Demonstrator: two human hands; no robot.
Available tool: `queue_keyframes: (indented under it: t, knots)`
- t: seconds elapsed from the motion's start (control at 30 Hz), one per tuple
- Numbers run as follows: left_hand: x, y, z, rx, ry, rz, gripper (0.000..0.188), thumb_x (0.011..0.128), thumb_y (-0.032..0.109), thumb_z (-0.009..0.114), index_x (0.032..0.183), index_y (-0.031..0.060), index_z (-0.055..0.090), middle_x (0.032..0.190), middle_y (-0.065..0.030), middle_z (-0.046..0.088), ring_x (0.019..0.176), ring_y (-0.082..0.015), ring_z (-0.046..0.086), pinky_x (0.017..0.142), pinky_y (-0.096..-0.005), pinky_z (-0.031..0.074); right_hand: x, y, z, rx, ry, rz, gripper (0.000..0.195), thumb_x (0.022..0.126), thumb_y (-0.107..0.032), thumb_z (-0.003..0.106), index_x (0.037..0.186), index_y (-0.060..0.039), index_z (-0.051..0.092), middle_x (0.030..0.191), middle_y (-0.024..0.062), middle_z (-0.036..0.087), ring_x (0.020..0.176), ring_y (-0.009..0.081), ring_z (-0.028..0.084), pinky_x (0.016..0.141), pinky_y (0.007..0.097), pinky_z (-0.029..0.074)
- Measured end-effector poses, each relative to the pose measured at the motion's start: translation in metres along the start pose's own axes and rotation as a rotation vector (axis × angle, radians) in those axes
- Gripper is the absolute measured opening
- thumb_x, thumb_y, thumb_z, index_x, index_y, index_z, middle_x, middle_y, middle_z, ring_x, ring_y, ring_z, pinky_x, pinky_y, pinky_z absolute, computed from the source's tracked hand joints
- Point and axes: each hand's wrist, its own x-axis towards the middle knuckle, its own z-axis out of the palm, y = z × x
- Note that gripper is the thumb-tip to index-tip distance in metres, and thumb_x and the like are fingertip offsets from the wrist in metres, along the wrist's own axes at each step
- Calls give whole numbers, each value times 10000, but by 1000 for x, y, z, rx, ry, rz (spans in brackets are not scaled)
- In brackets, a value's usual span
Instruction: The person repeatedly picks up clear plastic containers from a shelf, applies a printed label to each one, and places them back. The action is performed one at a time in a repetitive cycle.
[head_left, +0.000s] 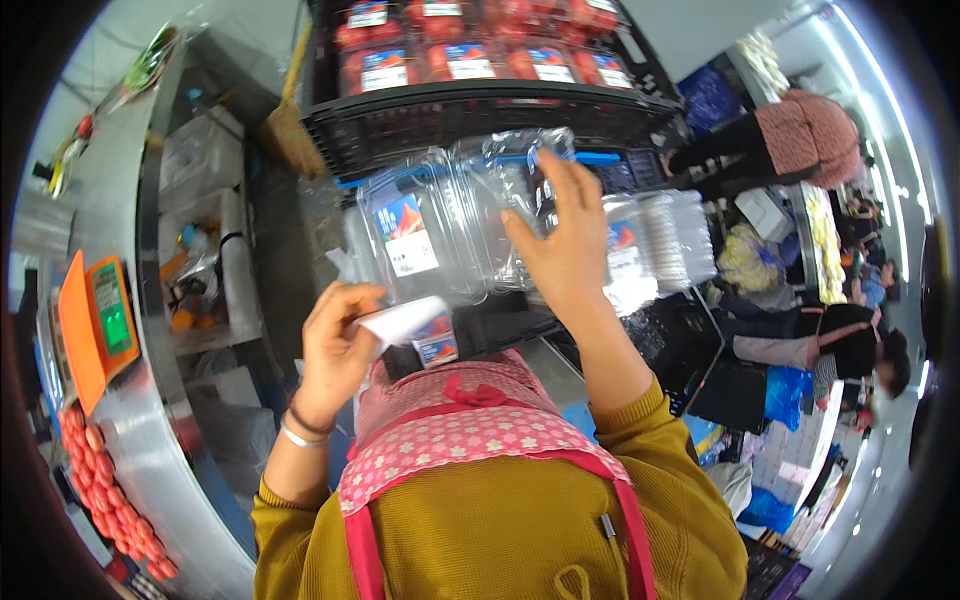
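Observation:
My left hand (337, 345) pinches a curled strip of printed labels (405, 321) with white backing, just in front of the apron. A clear plastic clamshell container (454, 255) lies before me, with a colourful label (405, 232) stuck on its left part. Over the container's right part is my right hand (566, 232), thumb and fingers apart; whether the fingertips touch the plastic is hard to tell. Just right of that hand, a second label (622, 251) shows on clear plastic beside a nested stack of clear containers (675, 240).
Beyond the containers stands a black plastic crate (487, 112) of labelled packs of red produce (469, 61). On the left, a steel counter (161, 442) carries an orange scale (105, 322) and a pile of tomatoes (112, 495). A black crate (671, 349) is at right; people work farther off.

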Motion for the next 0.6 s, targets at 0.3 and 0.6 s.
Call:
queue_keyframes:
  t: [0.3, 0.6]
  knots:
    - [5, 45, 34, -109, 12, 44, 195, 866, -123, 596, 987, 18, 537, 916, -67, 644, 855, -114, 625, 790, -249, 509, -23, 205, -134, -468, -7, 154, 644, 784, -278, 792, 1362, -116, 557, 1420, 141, 507, 1299, 377, 475, 1036, 579, 375]
    - [8, 45, 52, -209, -7, -42, 129, 868, -88, 613, 969, -9, 615, 857, -54, 711, 754, -76, 651, 686, -216, 514, -36, 29, -39, 500, -437, -56, 321, 846, -231, 762, 1082, -22, 699, 1080, 153, 686, 996, 323, 642, 908, 390, 486]
